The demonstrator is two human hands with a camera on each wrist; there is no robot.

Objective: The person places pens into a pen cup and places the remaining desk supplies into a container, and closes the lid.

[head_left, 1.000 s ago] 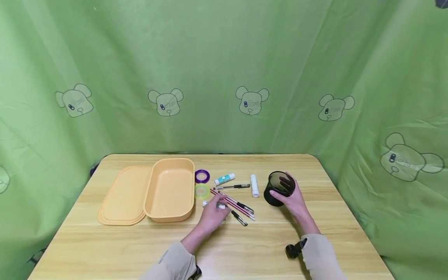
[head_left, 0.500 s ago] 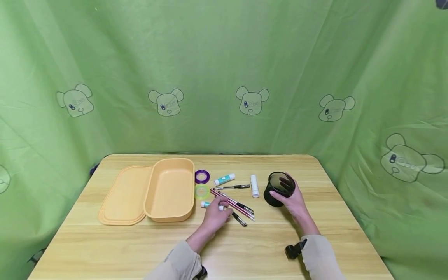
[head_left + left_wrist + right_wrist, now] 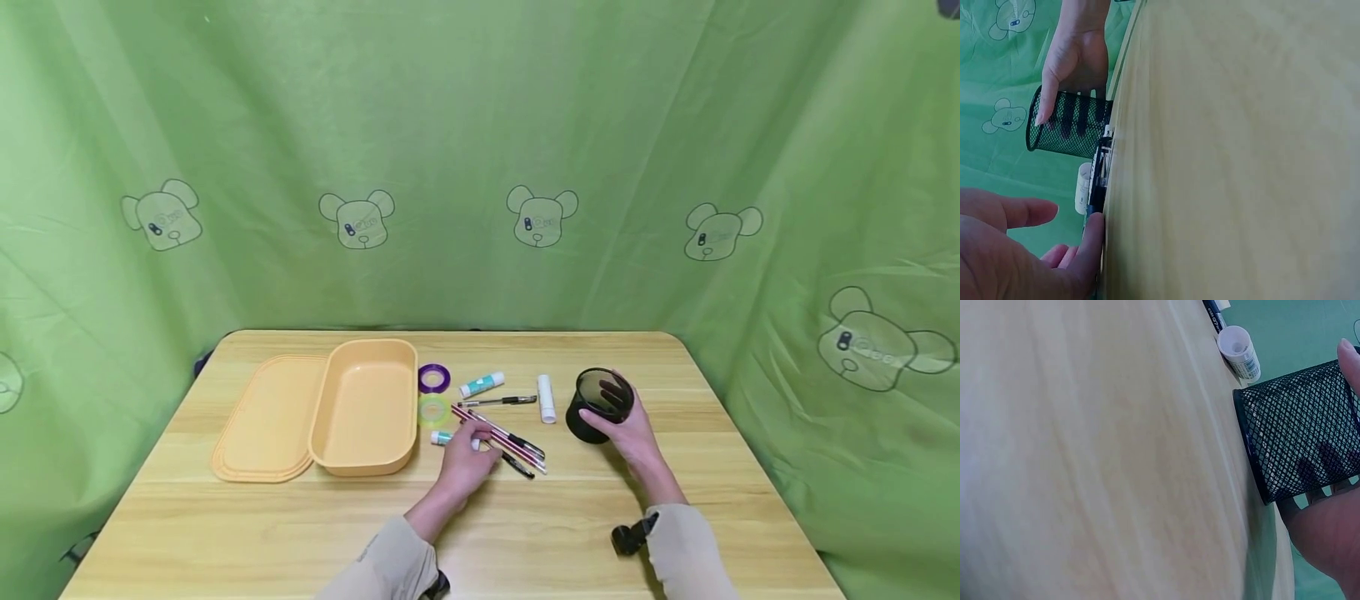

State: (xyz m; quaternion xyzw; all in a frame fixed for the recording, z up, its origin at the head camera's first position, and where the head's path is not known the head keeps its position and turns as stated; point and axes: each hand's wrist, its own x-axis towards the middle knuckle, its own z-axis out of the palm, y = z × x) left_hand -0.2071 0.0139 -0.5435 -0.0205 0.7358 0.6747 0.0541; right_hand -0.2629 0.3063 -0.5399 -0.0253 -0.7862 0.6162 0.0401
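My left hand (image 3: 467, 468) rests low over the pens. One finger touches a black pen (image 3: 522, 468), while the left wrist view shows the thumb held well apart from the other fingers. Beside the hand lie a small white-and-teal glue stick (image 3: 441, 437), partly hidden by it, dark red pencils (image 3: 517, 452) and a black-gripped pen (image 3: 527, 446). My right hand (image 3: 632, 429) grips a black mesh pen holder (image 3: 587, 423) around its side, thumb at the front. The holder stands upright on the table in the right wrist view (image 3: 1297, 425).
A peach box (image 3: 363, 408) stands left, its lid (image 3: 262, 425) flat beside it. Purple tape (image 3: 422, 379) and green tape (image 3: 423, 411) lie right of the box. A teal glue stick (image 3: 482, 384), another pen (image 3: 502, 401) and a white glue stick (image 3: 546, 400) lie behind.
My left hand has shifted slightly right, off the small glue stick and onto the black pen. That pen has moved a little to the right. My right hand and the holder stay put.
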